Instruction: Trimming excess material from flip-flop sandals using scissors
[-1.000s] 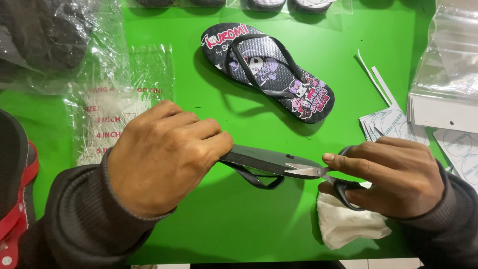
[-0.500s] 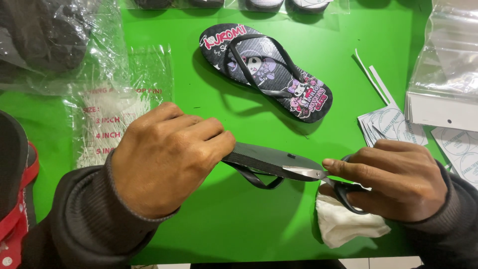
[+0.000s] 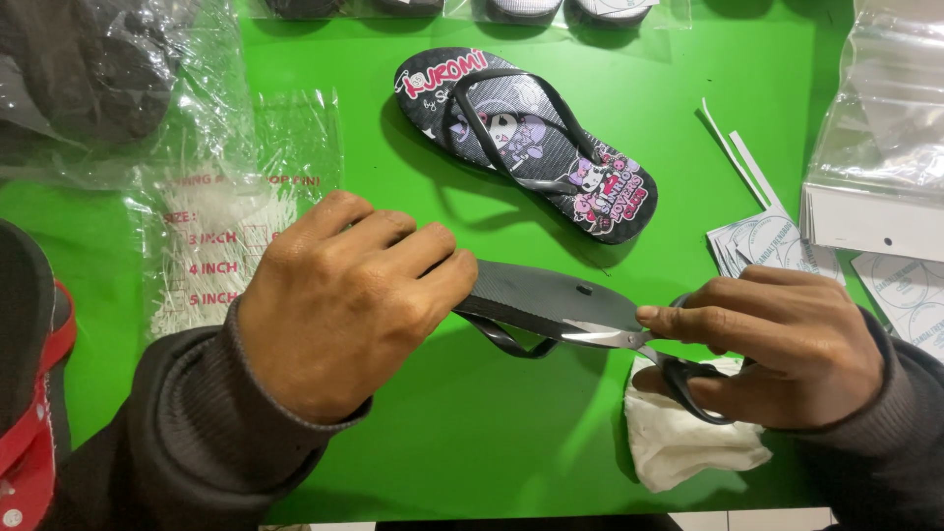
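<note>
The black flip-flop (image 3: pixel 536 295) is held sole-up, a little above the green table (image 3: pixel 472 433), just below the printed flip-flop (image 3: pixel 526 143), which lies flat and apart from it. Its long axis runs nearly left to right, dropping slightly toward the right, and its strap (image 3: pixel 511 342) hangs beneath as a dark loop. A small hole shows in the sole near its right end.

The left hand (image 3: pixel 344 310) covers the left end of this sandal, knuckles up and fingers curled over the edge in a firm grip. The right hand (image 3: pixel 787 344) is at the other end, clenched around the black handles of a pair of scissors (image 3: pixel 649 349), with the forefinger stretched along the top. The blades point left, almost along the sandal's own axis, and meet it at the lower edge of its right end, close to where the strap comes out; whether they are cutting strap or sole edge I cannot tell. So the work point lies left of the right hand's fingers and right of the left hand's, nearer the right.

Under the right hand rests a crumpled white cloth (image 3: pixel 688 442). Right of the sandal lie paper tags (image 3: pixel 757 241) and clear bags (image 3: pixel 875 147); left of it, a printed plastic bag (image 3: pixel 216 226), and at the far left edge a red-strapped sandal (image 3: pixel 29 413).
</note>
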